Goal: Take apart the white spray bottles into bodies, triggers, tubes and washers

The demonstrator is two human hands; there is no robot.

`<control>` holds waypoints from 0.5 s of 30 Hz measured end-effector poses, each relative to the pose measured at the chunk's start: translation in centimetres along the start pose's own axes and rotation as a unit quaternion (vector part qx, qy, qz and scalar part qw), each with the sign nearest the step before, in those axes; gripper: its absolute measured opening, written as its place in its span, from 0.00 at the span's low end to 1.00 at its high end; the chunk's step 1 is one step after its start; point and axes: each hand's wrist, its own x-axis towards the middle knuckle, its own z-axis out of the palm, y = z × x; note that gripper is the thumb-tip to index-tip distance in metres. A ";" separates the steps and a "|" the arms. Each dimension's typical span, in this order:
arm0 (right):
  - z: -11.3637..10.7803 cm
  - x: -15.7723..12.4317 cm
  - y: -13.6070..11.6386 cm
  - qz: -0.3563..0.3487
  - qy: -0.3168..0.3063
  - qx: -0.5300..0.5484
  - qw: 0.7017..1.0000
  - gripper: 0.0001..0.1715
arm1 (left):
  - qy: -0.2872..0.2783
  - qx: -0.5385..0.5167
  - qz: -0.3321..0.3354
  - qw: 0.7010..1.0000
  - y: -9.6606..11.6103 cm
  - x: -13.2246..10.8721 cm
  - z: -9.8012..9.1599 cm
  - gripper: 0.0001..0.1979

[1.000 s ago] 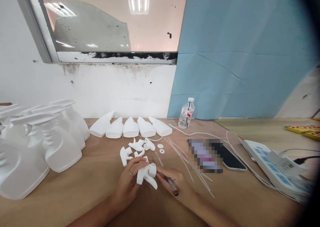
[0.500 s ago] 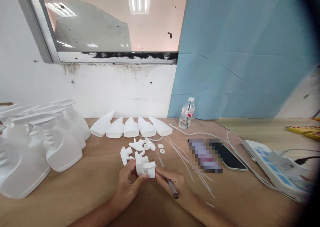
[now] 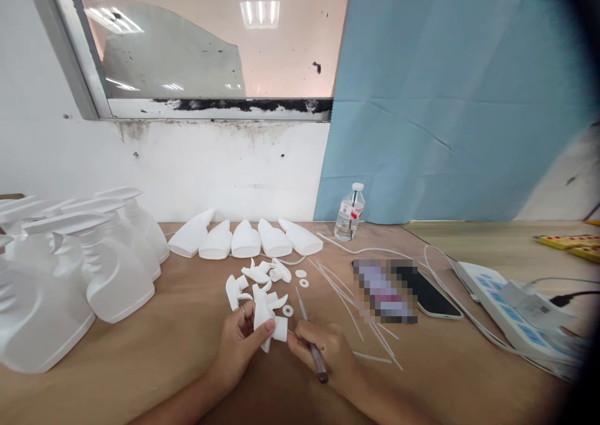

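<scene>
One white spray head (image 3: 259,309) sits in your left hand (image 3: 240,344), whose fingers are clamped on its body, the thumb laid across the near face and the others partly hidden behind. It looks like moulded plastic, so expect it to be light and stiff, smooth enough to turn under a dry thumb, and unlikely to break except perhaps at the slender trigger (image 3: 278,302). The broad body under your thumb seems the best place to take hold; pressure on the trigger would probably make it give. Its long axis runs from ahead of your left fingertips back past your thumb, slanting slightly, with the far end pointing away from you. The round collar (image 3: 281,329) juts toward your right fingers, and the trigger curves out on that same side, farther from you. Your right hand (image 3: 330,350) is closed around a slim tool (image 3: 319,364), its thin tip pointing ahead of your knuckles; whether those fingertips touch the collar, you cannot tell. On the surface (image 3: 164,344), a small ring (image 3: 284,312) lies just beyond your fingers, loose spray heads (image 3: 232,292) lie ahead of your left fingers, and a thin tube (image 3: 372,357) lies right of your right hand.
</scene>
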 end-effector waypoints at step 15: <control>-3.3 1.3 2.5 0.173 0.145 -0.027 0.974 0.17 | -0.115 -0.224 -0.102 0.962 0.0 0.5 -1.3 0.15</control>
